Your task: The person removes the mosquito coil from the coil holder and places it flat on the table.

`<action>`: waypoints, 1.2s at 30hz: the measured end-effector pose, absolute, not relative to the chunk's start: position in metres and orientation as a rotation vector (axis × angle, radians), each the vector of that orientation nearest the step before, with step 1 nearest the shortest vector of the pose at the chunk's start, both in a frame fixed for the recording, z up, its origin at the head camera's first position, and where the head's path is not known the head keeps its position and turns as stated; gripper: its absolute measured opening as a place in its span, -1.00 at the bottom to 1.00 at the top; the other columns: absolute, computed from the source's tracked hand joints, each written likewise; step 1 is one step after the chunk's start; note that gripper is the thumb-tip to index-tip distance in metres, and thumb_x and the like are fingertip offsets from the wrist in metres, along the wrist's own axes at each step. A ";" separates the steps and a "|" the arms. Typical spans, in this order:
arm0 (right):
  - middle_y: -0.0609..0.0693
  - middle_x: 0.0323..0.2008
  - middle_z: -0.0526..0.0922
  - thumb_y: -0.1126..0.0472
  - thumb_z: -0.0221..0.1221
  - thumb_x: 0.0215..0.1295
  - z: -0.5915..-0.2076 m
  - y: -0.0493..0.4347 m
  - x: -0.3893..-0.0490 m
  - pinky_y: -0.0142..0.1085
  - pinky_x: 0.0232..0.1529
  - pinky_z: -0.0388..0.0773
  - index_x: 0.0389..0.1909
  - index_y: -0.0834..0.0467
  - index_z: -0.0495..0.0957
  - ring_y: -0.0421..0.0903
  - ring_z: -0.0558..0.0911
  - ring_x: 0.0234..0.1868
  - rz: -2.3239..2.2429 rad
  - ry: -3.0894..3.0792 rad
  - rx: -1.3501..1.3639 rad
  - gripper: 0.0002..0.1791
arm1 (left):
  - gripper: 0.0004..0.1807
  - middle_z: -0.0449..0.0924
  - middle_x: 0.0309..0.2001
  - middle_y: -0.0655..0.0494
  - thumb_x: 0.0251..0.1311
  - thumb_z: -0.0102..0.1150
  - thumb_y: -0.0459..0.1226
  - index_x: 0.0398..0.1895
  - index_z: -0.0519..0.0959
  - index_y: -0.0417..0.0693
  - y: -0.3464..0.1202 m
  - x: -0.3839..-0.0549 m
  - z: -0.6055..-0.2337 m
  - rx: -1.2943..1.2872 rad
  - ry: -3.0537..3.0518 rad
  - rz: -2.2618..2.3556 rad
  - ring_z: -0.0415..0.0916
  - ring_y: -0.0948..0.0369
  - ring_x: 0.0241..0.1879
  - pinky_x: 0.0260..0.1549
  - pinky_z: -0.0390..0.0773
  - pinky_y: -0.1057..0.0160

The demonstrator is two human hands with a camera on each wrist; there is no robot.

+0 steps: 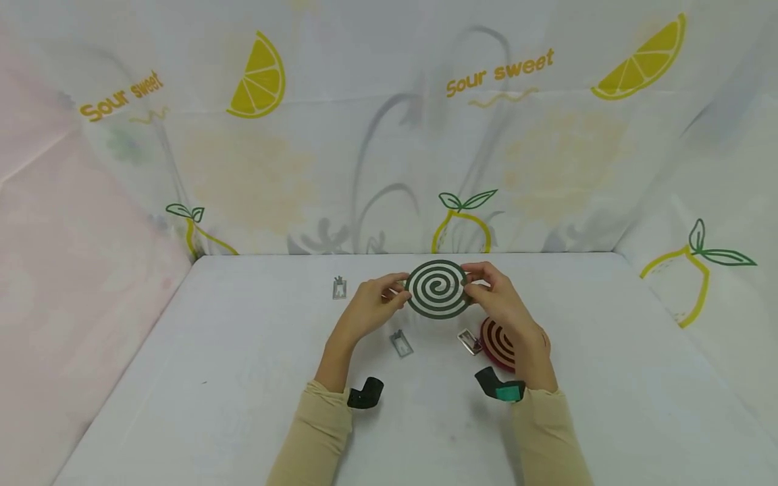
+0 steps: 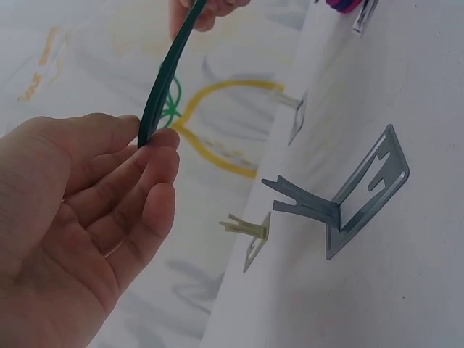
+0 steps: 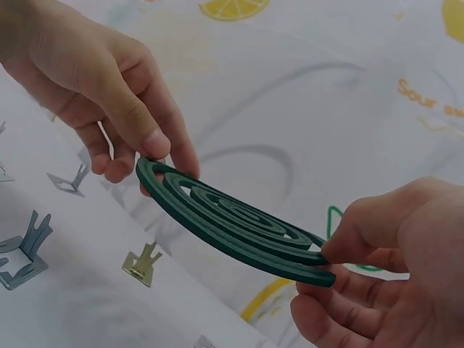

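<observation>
Above the table, a green mosquito coil (image 1: 439,314) is held up by both hands, one at each side. My left hand (image 1: 375,302) pinches its left rim between thumb and fingers. On the opposite rim, my right hand (image 1: 497,300) pinches it the same way. The right wrist view shows the coil (image 3: 217,243) tilted, its spiral turns nested together. A red mosquito coil (image 1: 497,345) lies on the table, partly hidden beneath my right forearm. Beside it is a small metal coil stand (image 1: 469,341). Another stand (image 2: 337,214), with raised prongs, shows large in the left wrist view.
A further metal stand (image 1: 340,289) sits farther back, left of my left hand. The white table (image 1: 243,378) ends at a hanging cloth (image 1: 340,162) printed with lemons, and more cloth hangs at both sides.
</observation>
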State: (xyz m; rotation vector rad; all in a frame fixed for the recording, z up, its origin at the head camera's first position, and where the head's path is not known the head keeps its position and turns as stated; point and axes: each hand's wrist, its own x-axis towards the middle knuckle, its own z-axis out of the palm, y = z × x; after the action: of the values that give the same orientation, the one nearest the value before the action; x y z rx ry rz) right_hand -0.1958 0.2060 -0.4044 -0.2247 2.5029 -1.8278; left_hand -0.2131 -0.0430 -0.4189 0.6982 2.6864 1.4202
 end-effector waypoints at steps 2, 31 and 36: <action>0.22 -0.03 0.42 0.35 -0.04 0.31 -0.404 0.208 -0.195 -0.46 -0.20 0.54 0.20 0.27 0.31 -0.28 0.58 -0.29 -1.810 2.507 -0.222 -0.58 | -0.55 0.66 -0.13 0.03 0.26 0.14 -0.18 0.21 0.46 -0.05 -0.042 -0.213 -0.419 0.705 2.689 1.423 0.65 0.17 -0.18 -0.19 0.60 0.24; 0.26 0.00 0.43 0.34 -0.05 0.39 -0.397 0.228 -0.187 -0.44 -0.21 0.55 0.16 0.32 0.35 -0.24 0.57 -0.28 -1.700 2.614 -0.263 -0.65 | -0.56 0.64 -0.11 0.00 0.29 0.10 -0.25 0.24 0.43 -0.09 -0.027 -0.208 -0.420 0.873 2.722 1.352 0.60 0.19 -0.17 -0.17 0.57 0.31; 0.30 -0.01 0.43 0.36 -0.05 0.38 -0.397 0.234 -0.186 -0.45 -0.22 0.54 0.15 0.37 0.35 -0.29 0.56 -0.30 -1.715 2.614 -0.282 -0.65 | -0.55 0.64 -0.11 0.00 0.30 0.09 -0.25 0.25 0.42 -0.10 -0.022 -0.207 -0.420 0.892 2.704 1.333 0.60 0.20 -0.19 -0.19 0.57 0.34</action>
State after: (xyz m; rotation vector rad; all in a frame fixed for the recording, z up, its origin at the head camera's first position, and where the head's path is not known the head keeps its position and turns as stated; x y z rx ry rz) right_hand -0.1863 0.2337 -0.3967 -0.2817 2.6137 -1.7145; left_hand -0.2070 -0.0224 -0.4200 0.8919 2.7042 1.3329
